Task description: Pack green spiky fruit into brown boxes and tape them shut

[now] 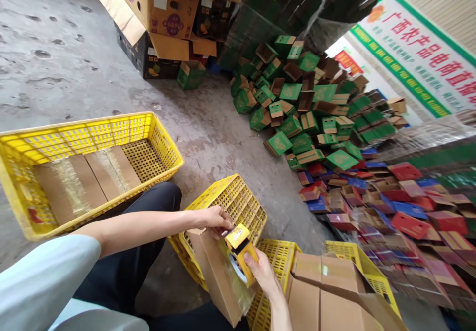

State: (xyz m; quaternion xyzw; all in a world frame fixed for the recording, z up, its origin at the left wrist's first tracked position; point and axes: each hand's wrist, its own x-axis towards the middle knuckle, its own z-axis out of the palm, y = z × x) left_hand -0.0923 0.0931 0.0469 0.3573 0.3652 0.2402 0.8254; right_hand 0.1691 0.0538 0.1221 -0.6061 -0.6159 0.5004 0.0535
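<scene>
A brown cardboard box (217, 276) rests on an upturned yellow plastic crate (238, 199) in front of me. My left hand (215, 218) is closed on the box's top edge, fingers pressed down. My right hand (262, 271) grips a yellow tape dispenser (241, 251) held against the box's upper end. Clear tape shines down the box's side.
A large yellow crate (159, 145) lined with taped cardboard stands at the left. More brown boxes (327, 296) lie in yellow crates at the lower right. Heaps of green boxes (297, 108) and red and blue boxes (390, 207) cover the floor to the right. Big cartons (163, 9) stand at the back.
</scene>
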